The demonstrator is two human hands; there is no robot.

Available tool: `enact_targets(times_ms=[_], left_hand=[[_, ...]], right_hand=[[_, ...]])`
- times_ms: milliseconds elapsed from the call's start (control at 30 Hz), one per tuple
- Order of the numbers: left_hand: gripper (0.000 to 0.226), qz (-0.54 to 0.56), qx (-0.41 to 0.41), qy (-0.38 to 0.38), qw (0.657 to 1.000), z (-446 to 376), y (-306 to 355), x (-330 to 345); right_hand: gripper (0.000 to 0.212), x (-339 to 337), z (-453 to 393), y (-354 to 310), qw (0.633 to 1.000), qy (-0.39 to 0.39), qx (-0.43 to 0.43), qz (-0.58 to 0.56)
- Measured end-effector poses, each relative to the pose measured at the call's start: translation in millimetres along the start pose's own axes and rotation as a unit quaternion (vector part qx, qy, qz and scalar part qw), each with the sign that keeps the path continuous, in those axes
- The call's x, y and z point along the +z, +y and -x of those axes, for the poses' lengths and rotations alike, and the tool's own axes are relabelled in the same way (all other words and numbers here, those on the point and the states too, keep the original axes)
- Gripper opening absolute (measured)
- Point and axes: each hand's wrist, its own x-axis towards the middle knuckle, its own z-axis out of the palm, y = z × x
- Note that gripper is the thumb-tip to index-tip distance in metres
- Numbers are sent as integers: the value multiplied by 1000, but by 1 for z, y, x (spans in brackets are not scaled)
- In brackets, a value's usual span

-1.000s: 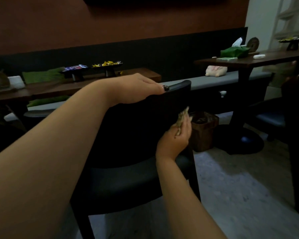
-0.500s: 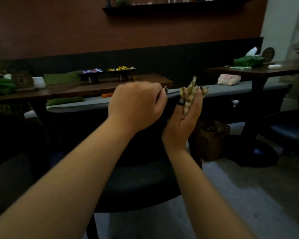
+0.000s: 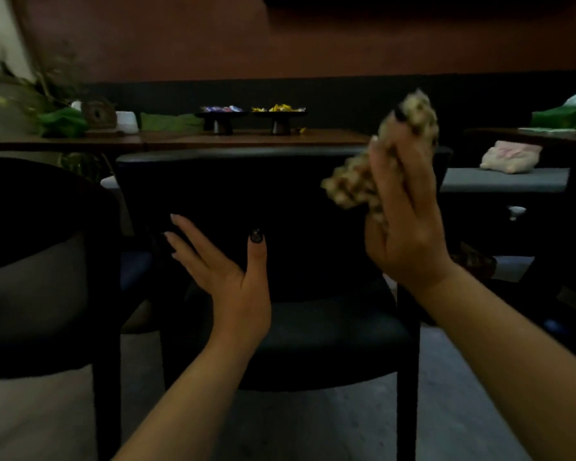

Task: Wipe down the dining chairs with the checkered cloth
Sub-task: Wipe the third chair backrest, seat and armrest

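A dark dining chair [image 3: 313,194] stands straight in front of me, its back towards me and its top rail about level with my raised right hand. My right hand [image 3: 406,227] is lifted in front of the chair's right side and holds the bunched checkered cloth [image 3: 350,184], which sticks out above and to the left of my fingers. My left hand [image 3: 226,277] hovers open with fingers spread in front of the chair back, lower and to the left, touching nothing that I can make out.
A second dark chair [image 3: 40,261] stands close on the left. Behind the chairs runs a long wooden table [image 3: 246,139] with two black stands of sweets [image 3: 250,111] and green napkins. A grey bench [image 3: 502,179] with a pale bag [image 3: 509,156] lies at the right.
My left hand has let go of the chair's top rail and dropped lower, open. My right hand has risen with the cloth from the chair's right edge. My view has swung left.
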Motion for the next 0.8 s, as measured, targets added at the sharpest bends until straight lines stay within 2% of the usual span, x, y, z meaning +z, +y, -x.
enact_targets(times_ms=[67,100,167,233,267,300,367,433,500,533,567,600,667,700,733,800], left_hand=[[117,54,-124,5,991,3,-2,3],[127,91,-201,-4,975,4,-4,3],[137,187,-289,-56,937,6,-12,-2],[127,271,-308,-102,906,6,-24,-8],[116,306,-310,-121,892,5,-28,-11],[100,336,-312,-139,878,3,-30,-15],[70,377,-347,-137,848,-5,-39,-22],[67,411,-410,-107,807,-13,-52,-31],[68,434,-443,-109,777,-16,-63,-39],[68,439,-448,-119,770,-18,-64,-43],[69,447,-448,-128,764,-18,-64,-46],[71,459,-450,-134,754,-20,-65,-47],[75,481,-454,-140,737,-21,-66,-49],[76,483,-451,-149,735,-22,-66,-50],[76,479,-450,-154,738,-23,-67,-49],[71,474,-450,-147,743,-27,-69,-47]], right_hand=[[42,12,-3,-7,995,-17,-95,20],[39,15,3,-11,985,-49,-166,21],[29,16,18,-15,932,-149,-331,2],[22,11,19,-16,869,-225,-441,0],[20,8,13,-16,860,-238,-452,-12],[20,5,3,-14,871,-229,-434,-33],[20,2,-24,-10,920,-160,-355,-52],[22,3,-45,-10,957,-77,-279,-15],[24,9,-42,-18,968,-46,-245,-6],[25,13,-30,-22,965,-74,-251,-11],[26,17,-15,-29,950,-137,-281,-10],[27,20,0,-34,918,-214,-335,4],[24,21,21,-43,824,-348,-444,62],[22,22,22,-46,809,-374,-447,76],[25,22,15,-47,826,-366,-424,62],[30,22,-14,-47,906,-265,-330,-8]])
